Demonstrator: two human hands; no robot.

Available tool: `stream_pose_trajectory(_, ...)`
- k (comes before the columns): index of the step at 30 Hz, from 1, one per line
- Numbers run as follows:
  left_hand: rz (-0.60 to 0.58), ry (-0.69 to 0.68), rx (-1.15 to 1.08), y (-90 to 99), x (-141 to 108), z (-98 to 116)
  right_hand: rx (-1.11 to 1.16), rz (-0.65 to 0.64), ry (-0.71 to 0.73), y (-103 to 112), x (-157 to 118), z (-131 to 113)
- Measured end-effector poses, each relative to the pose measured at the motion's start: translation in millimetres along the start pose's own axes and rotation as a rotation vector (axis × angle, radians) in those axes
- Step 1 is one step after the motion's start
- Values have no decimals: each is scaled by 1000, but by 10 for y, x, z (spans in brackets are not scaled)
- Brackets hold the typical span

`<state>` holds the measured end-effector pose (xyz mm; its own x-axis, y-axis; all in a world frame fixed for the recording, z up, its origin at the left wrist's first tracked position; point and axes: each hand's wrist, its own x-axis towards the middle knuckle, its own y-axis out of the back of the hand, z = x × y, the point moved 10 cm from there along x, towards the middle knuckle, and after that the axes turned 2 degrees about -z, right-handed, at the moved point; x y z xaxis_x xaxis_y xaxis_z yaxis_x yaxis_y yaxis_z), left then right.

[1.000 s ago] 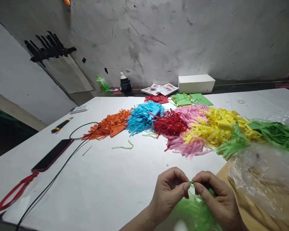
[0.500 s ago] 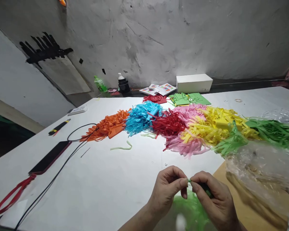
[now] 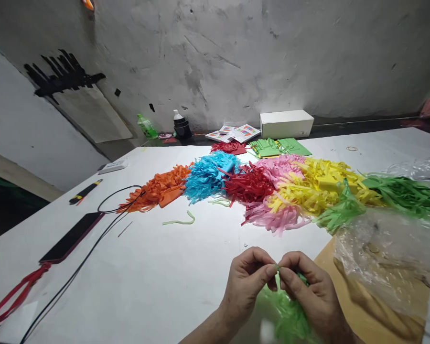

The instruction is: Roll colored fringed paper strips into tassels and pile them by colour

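Observation:
Near the front edge of the table, my left hand [image 3: 244, 283] and my right hand [image 3: 313, 292] meet with thumbs and fingers pinched. Between them is the top of a light green paper tassel [image 3: 288, 316], whose fringe of thin strips hangs below and is partly blurred. My right palm and fingers cover some of the green paper. Beyond the hands spreads a row of fringed tissue paper: orange [image 3: 165, 187], blue [image 3: 209, 177], red [image 3: 249, 184], pink [image 3: 277, 217] and yellow [image 3: 322, 184] bundles. A loose light green tassel [image 3: 340, 210] lies at its right end, beside darker green fringe [image 3: 408, 193].
A clear plastic bag [image 3: 383, 258] lies on brown paper [image 3: 338, 282] to the right. At left are a phone [image 3: 71, 238] with a red strap, a black cable [image 3: 89, 260] and a cutter knife [image 3: 86, 192]. A white box [image 3: 286, 125] stands by the wall.
My right hand has come slightly closer to the left, and the fingertips now nearly touch at the tassel's top. The green fringe below shows more clearly. The view has shifted slightly.

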<state>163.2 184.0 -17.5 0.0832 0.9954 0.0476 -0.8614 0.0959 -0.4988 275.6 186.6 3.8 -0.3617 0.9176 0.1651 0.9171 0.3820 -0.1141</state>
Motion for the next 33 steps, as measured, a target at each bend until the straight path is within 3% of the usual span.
stream_pose_trajectory(2,6,-15,18,5,-7,15,82,-2,-74,-16,1,100)
stream_pose_trajectory(4,5,-12,26,-1,-12,12,82,-1,-57,-20,7,99)
stream_pose_trajectory(9,6,46,51,19,-2,-8,-165,-43,181,-40,10,-171)
stream_pose_trajectory(13,24,81,95,90,19,9,-322,-103,281,-82,2,-304)
stream_pose_trajectory(18,20,128,178,78,18,40,-361,16,237,42,8,-216)
stream_pose_trajectory(25,-16,6,307,-8,19,218,-253,-10,123,28,2,-1)
stream_pose_trajectory(33,23,-10,307,97,48,253,-423,-70,245,-2,85,-208)
